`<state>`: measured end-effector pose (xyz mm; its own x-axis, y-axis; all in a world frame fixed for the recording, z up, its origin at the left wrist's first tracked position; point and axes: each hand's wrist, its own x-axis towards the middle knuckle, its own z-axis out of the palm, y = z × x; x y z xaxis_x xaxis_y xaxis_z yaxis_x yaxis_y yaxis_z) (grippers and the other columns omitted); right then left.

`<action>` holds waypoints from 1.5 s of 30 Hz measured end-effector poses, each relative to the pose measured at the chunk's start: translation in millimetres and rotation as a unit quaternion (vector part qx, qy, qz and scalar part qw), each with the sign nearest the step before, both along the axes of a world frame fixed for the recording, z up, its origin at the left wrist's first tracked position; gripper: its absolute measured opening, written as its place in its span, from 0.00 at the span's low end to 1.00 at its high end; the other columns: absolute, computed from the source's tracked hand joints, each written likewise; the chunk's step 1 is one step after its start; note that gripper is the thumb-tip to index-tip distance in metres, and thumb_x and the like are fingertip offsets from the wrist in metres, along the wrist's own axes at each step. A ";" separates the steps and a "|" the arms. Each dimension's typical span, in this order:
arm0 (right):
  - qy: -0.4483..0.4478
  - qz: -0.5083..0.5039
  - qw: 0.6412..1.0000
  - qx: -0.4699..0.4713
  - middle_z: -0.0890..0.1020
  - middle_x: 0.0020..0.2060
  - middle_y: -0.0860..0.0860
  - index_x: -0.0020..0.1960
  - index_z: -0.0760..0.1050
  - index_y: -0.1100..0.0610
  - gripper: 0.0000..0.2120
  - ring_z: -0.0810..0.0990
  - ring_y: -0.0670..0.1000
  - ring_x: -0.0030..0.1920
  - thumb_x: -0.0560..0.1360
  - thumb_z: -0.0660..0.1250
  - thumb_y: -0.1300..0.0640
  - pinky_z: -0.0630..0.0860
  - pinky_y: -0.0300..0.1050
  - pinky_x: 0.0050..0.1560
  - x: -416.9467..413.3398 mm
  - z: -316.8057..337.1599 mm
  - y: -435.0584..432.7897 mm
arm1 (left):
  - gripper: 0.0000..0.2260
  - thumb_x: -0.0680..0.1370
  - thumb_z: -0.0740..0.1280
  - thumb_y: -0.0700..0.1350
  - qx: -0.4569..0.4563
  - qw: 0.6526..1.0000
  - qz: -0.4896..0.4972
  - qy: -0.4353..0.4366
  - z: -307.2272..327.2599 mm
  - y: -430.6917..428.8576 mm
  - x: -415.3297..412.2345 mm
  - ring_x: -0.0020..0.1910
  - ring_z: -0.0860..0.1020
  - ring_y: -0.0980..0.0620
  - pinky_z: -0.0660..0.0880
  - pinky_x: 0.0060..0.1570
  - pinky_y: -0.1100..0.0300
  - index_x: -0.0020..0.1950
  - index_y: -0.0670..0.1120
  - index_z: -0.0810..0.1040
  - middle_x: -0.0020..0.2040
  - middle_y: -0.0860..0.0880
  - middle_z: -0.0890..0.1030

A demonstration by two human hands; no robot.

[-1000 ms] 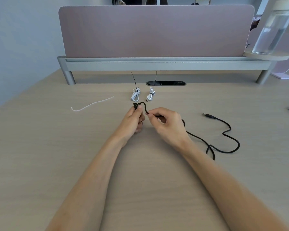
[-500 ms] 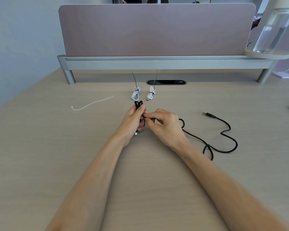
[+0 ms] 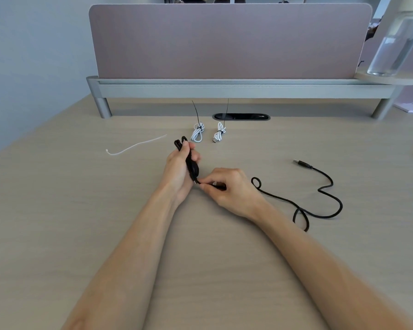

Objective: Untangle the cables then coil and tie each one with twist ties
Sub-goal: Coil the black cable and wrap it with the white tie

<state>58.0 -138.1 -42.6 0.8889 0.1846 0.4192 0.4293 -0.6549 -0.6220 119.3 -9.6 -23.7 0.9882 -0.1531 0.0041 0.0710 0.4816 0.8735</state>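
Observation:
My left hand [image 3: 177,170] grips a small bundle of folded loops of the black cable [image 3: 320,211], with loop ends sticking out above my fingers. My right hand [image 3: 227,189] pinches the same cable just below the bundle. The rest of the black cable snakes over the desk to the right and ends in a USB plug [image 3: 302,163]. Two coiled white cables [image 3: 198,134] [image 3: 219,135], each tied with a black tie, lie beyond my hands. A loose white tie [image 3: 135,146] lies to the left.
A pink divider panel on a grey shelf [image 3: 224,88] closes off the back of the desk [image 3: 57,210]. A black cable slot [image 3: 242,116] sits under it. A clear water bottle [image 3: 396,41] stands on a round ledge at the right.
My right hand has moved down and toward me, folding another length of black cable along my left hand's bundle. The loose cable on the desk has been drawn in a little.

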 end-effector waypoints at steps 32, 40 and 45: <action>0.037 -0.128 0.987 -0.086 0.76 0.39 0.50 0.39 0.79 0.55 0.11 0.70 0.46 0.40 0.79 0.63 0.56 0.69 0.43 0.44 12.9 14.6 -67.8 | 0.13 0.83 0.56 0.47 0.472 0.870 -0.075 -0.119 -2.6 9.2 2.1 0.24 0.70 0.57 0.64 0.28 0.62 0.40 0.49 0.71 0.33 0.51 0.72; -0.025 -0.290 0.951 -0.103 0.75 0.39 0.51 0.41 0.80 0.55 0.07 0.77 0.59 0.42 0.74 0.64 0.63 0.73 0.47 0.41 8.6 17.6 -110.8 | 0.09 0.83 0.54 0.47 0.670 0.710 0.043 -0.211 -5.4 31.3 10.0 0.47 0.75 0.37 0.68 0.43 0.50 0.50 0.43 0.68 0.50 0.40 0.81; 0.073 -0.188 0.976 -0.087 0.77 0.50 0.51 0.59 0.79 0.54 0.22 0.75 0.54 0.54 0.66 0.66 0.60 0.73 0.47 0.56 3.9 19.7 -91.6 | 0.08 0.83 0.53 0.46 0.684 0.691 0.059 -0.225 -9.5 28.1 11.0 0.45 0.75 0.37 0.69 0.41 0.49 0.48 0.44 0.66 0.49 0.40 0.81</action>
<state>61.9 -229.7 -22.9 0.9554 -0.1080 0.2749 0.0544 -0.8505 -0.5232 130.3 18.5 -33.1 0.9397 -0.2373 0.2464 -0.3262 -0.8383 0.4367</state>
